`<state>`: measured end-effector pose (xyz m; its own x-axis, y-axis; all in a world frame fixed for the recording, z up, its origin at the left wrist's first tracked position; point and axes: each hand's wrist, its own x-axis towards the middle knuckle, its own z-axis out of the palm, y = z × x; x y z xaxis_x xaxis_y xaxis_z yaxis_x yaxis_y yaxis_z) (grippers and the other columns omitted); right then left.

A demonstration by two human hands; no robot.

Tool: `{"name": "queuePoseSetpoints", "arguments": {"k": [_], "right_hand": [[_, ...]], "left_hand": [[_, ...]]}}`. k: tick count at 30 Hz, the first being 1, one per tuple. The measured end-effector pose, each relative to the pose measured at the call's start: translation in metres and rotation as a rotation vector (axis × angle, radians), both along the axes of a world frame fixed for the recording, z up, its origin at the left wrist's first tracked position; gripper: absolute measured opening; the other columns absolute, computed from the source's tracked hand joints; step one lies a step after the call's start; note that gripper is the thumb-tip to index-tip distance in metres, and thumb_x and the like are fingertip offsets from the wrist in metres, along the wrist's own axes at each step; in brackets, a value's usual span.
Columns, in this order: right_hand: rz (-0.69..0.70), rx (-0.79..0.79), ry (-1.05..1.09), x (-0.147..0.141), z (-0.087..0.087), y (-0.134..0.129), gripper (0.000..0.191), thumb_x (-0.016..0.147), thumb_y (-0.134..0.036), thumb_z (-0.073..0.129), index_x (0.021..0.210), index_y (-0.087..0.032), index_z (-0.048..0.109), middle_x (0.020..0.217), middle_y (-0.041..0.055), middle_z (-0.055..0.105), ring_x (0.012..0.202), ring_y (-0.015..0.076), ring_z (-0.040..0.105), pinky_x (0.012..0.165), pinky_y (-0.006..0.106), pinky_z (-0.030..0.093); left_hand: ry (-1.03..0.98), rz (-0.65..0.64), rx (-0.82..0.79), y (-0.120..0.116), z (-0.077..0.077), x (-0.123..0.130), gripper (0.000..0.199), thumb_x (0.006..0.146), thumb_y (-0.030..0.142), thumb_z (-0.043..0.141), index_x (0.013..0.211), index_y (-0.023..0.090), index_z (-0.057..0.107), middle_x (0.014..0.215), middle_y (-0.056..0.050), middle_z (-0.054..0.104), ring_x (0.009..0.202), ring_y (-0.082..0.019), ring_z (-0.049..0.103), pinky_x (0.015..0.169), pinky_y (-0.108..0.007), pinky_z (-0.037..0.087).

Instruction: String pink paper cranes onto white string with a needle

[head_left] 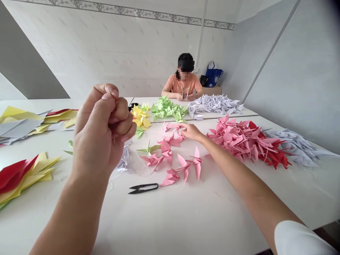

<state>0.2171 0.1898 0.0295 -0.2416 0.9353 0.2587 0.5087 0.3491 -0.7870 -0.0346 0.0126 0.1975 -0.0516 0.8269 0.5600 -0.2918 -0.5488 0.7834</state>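
Note:
My left hand [102, 117] is raised close to the camera, its thumb and forefinger pinched together. A thin sliver shows at the fingertips, too small to name. My right hand [191, 131] reaches out over the table, its fingers closed on a pink paper crane [182, 131] at the far end of a loose group. Nearer to me lie more pink folded cranes [166, 151], some seemingly joined in a row, and a green crane [150, 147]. Black thread snips [143, 188] lie in front of them. Faint pale thread [111, 185] lies on the table near my left wrist.
Heaped pink cranes [233, 140], red cranes [277, 156] and white cranes [297, 147] lie at right. Green cranes [168, 108], yellow cranes [140, 117] and another white pile [215, 105] lie farther back. Coloured paper [23, 175] is at left. A person [183, 83] sits opposite.

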Motion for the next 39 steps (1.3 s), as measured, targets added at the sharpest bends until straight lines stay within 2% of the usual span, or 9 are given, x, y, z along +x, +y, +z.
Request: {"name": "queuePoseSetpoints", "arguments": {"k": [5, 9, 12, 15, 19, 24, 31, 35, 39], "right_hand": [[-0.023, 0.006, 0.459, 0.002, 0.012, -0.024, 0.035, 0.089, -0.041, 0.063, 0.118, -0.022, 0.061, 0.121, 0.0077, 0.070, 0.113, 0.0209, 0.065, 0.100, 0.035, 0.052], [0.120, -0.131, 0.670, -0.006, 0.020, -0.059, 0.037, 0.079, -0.055, 0.069, 0.098, -0.023, 0.062, 0.097, 0.0042, 0.071, 0.088, 0.0191, 0.068, 0.083, 0.035, 0.057], [0.239, -0.234, 0.733, -0.011, 0.027, -0.089, 0.039, 0.077, -0.056, 0.075, 0.093, -0.021, 0.065, 0.089, 0.0040, 0.070, 0.083, 0.0198, 0.068, 0.080, 0.036, 0.058], [0.305, -0.283, 0.770, -0.013, 0.035, -0.111, 0.043, 0.078, -0.052, 0.079, 0.109, -0.024, 0.068, 0.102, 0.0049, 0.072, 0.095, 0.0198, 0.069, 0.088, 0.034, 0.057], [0.341, -0.275, 0.831, -0.017, 0.043, -0.127, 0.042, 0.079, -0.044, 0.083, 0.114, -0.027, 0.067, 0.121, 0.0054, 0.070, 0.111, 0.0200, 0.066, 0.095, 0.030, 0.055], [0.307, -0.124, 0.811, -0.024, 0.050, -0.140, 0.039, 0.084, -0.048, 0.079, 0.111, -0.025, 0.063, 0.107, 0.0047, 0.071, 0.099, 0.0194, 0.066, 0.087, 0.030, 0.055], [0.389, 0.016, 0.470, -0.008, 0.070, -0.153, 0.048, 0.092, -0.067, 0.058, 0.110, -0.023, 0.062, 0.102, 0.0048, 0.063, 0.094, 0.0192, 0.061, 0.093, 0.034, 0.049], [0.328, 0.028, 0.361, 0.002, 0.082, -0.155, 0.032, 0.094, -0.052, 0.065, 0.105, -0.022, 0.066, 0.091, 0.0017, 0.063, 0.080, 0.0155, 0.059, 0.083, 0.030, 0.049], [0.223, 0.049, 0.481, 0.002, 0.082, -0.152, 0.025, 0.092, -0.046, 0.070, 0.094, -0.021, 0.070, 0.079, 0.0002, 0.062, 0.073, 0.0152, 0.056, 0.072, 0.027, 0.049]], "left_hand": [[0.042, -0.015, -0.032, 0.000, -0.001, 0.001, 0.021, 0.097, 0.008, 0.042, 0.084, 0.022, 0.052, 0.059, 0.008, 0.023, 0.040, -0.005, 0.016, 0.035, -0.015, 0.022], [0.149, -0.090, -0.029, 0.006, -0.007, -0.001, 0.011, 0.095, 0.014, 0.052, 0.086, 0.021, 0.054, 0.059, 0.008, 0.029, 0.042, -0.004, 0.020, 0.038, -0.016, 0.024], [0.349, -0.164, -0.043, 0.014, -0.016, -0.003, 0.006, 0.095, 0.021, 0.056, 0.090, 0.020, 0.058, 0.061, 0.007, 0.033, 0.045, -0.005, 0.023, 0.040, -0.018, 0.023], [0.656, -0.158, -0.060, 0.019, -0.023, -0.002, 0.018, 0.099, 0.027, 0.049, 0.088, 0.019, 0.061, 0.063, 0.005, 0.036, 0.049, -0.008, 0.027, 0.043, -0.020, 0.023], [0.969, -0.015, -0.031, 0.020, -0.029, 0.004, 0.017, 0.097, 0.029, 0.052, 0.083, 0.020, 0.059, 0.061, 0.006, 0.032, 0.053, -0.009, 0.025, 0.048, -0.022, 0.022], [1.191, -0.033, -0.071, 0.023, -0.035, 0.017, 0.011, 0.089, 0.029, 0.060, 0.082, 0.020, 0.058, 0.059, 0.008, 0.023, 0.054, -0.009, 0.023, 0.051, -0.022, 0.019], [1.164, -0.007, -0.076, 0.026, -0.043, 0.027, 0.028, 0.087, 0.028, 0.057, 0.064, 0.019, 0.044, 0.057, 0.008, 0.021, 0.054, -0.008, 0.020, 0.051, -0.023, 0.017], [1.154, -0.048, -0.042, 0.024, -0.046, 0.030, 0.030, 0.087, 0.025, 0.057, 0.064, 0.019, 0.038, 0.059, 0.007, 0.022, 0.056, -0.009, 0.019, 0.051, -0.023, 0.017], [1.117, -0.127, -0.036, 0.022, -0.047, 0.029, 0.027, 0.096, 0.032, 0.051, 0.073, 0.018, 0.052, 0.059, 0.006, 0.029, 0.055, -0.009, 0.023, 0.050, -0.024, 0.020]]}}
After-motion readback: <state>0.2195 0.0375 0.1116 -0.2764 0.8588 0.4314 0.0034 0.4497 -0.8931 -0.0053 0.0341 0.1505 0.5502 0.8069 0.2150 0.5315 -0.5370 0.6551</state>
